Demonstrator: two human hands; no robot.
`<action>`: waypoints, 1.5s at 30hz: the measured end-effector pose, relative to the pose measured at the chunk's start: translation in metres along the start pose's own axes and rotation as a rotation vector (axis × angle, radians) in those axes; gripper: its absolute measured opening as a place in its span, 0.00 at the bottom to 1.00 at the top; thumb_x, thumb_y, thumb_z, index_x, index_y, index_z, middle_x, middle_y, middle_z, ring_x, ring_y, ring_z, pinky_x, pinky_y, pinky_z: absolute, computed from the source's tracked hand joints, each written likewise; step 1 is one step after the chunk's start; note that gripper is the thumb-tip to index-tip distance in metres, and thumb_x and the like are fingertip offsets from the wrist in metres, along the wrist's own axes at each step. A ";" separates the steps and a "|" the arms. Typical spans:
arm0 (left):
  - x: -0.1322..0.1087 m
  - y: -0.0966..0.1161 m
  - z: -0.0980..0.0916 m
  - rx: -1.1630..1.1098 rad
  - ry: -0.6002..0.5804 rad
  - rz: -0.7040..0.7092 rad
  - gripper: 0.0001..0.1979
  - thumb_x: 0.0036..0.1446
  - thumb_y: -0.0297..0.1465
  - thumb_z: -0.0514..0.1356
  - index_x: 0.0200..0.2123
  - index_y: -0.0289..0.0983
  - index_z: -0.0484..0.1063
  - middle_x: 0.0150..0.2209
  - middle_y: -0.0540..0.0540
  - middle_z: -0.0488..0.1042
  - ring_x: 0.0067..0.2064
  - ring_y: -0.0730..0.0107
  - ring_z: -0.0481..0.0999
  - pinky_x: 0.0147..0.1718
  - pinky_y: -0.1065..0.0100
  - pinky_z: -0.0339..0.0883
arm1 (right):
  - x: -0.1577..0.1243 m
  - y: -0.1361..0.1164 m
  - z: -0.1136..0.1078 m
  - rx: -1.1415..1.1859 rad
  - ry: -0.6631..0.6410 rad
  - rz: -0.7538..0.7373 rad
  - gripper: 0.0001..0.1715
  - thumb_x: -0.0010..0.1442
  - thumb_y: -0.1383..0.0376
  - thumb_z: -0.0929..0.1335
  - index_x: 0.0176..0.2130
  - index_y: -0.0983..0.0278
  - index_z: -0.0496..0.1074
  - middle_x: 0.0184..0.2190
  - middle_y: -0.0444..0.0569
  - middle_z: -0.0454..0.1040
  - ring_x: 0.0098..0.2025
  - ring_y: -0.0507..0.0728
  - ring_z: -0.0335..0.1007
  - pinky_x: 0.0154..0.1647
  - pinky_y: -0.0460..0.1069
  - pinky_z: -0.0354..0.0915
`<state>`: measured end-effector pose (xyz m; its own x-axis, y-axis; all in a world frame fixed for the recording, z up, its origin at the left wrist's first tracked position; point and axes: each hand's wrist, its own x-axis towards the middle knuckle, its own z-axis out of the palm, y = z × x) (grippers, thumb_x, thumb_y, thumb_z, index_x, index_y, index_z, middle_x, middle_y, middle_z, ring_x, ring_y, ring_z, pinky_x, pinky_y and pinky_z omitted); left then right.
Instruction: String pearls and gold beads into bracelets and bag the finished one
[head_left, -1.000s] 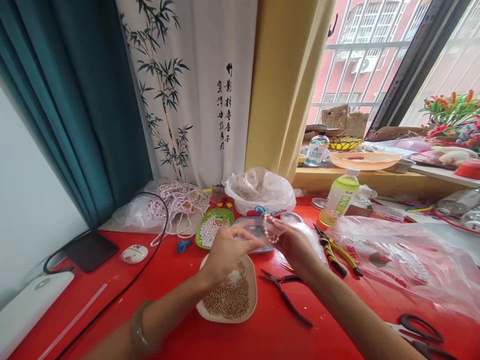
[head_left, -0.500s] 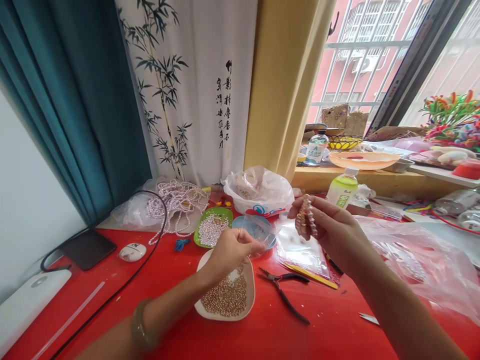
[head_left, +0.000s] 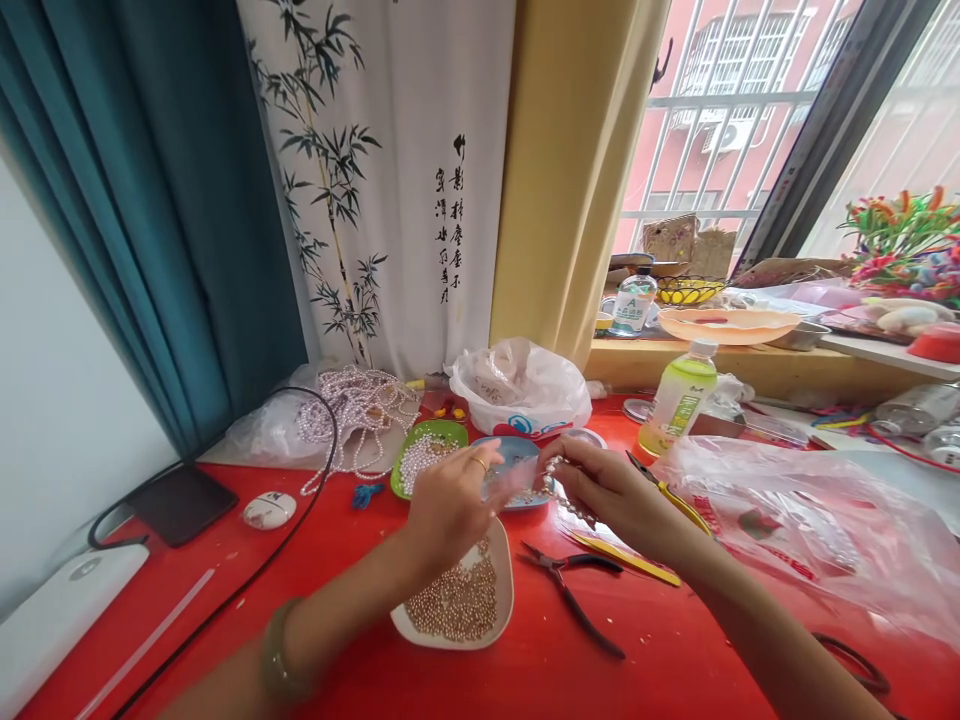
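Observation:
My left hand pinches the edge of a small clear plastic bag above a white dish of gold beads. My right hand is closed on a short pearl-bead piece and holds it at the bag's mouth. Both hands meet over the red table, just in front of a blue dish and a green dish of white pearls.
Black pliers lie right of the gold-bead dish, yellow-handled pliers beyond my right hand. A pearl-strand heap, white bag, green bottle stand behind. Large clear plastic sheet at right. Black cable, mouse at left.
My right hand, which had lifted the pearl piece up and to the right, has come back down to the bag held by my left hand.

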<state>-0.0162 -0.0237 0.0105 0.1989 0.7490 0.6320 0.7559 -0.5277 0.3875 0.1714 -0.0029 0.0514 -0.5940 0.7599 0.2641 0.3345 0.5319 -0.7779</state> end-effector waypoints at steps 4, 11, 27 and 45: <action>0.009 -0.003 -0.016 -0.500 -0.266 -0.022 0.36 0.43 0.41 0.62 0.55 0.42 0.55 0.59 0.42 0.54 0.59 0.53 0.51 0.54 0.53 0.51 | 0.002 0.011 -0.014 -0.014 -0.071 -0.011 0.13 0.59 0.60 0.59 0.30 0.65 0.65 0.22 0.40 0.58 0.19 0.47 0.48 0.16 0.44 0.48; 0.012 -0.003 -0.013 -1.194 -0.560 -0.451 0.33 0.42 0.35 0.64 0.53 0.36 0.60 0.49 0.36 0.68 0.50 0.58 0.68 0.49 0.60 0.58 | 0.000 0.005 -0.025 0.072 -0.334 -0.001 0.12 0.57 0.60 0.62 0.29 0.64 0.69 0.22 0.42 0.63 0.20 0.47 0.52 0.19 0.44 0.50; -0.001 0.002 0.012 -0.958 -0.669 -0.637 0.10 0.43 0.37 0.61 0.26 0.37 0.77 0.29 0.43 0.78 0.34 0.66 0.75 0.29 0.70 0.64 | -0.003 0.006 -0.039 0.236 -0.061 0.240 0.11 0.53 0.59 0.66 0.33 0.64 0.72 0.22 0.44 0.71 0.14 0.44 0.51 0.12 0.42 0.49; -0.007 0.005 0.028 -0.942 -0.495 -0.677 0.10 0.43 0.35 0.61 0.27 0.34 0.76 0.28 0.42 0.78 0.32 0.65 0.76 0.32 0.68 0.64 | -0.005 -0.008 -0.038 0.115 0.024 0.250 0.16 0.53 0.54 0.65 0.32 0.64 0.73 0.26 0.49 0.74 0.22 0.50 0.66 0.20 0.45 0.61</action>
<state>0.0037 -0.0197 -0.0109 0.3125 0.9424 -0.1196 0.1016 0.0920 0.9906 0.1993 0.0033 0.0782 -0.4857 0.8714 0.0683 0.3823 0.2821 -0.8799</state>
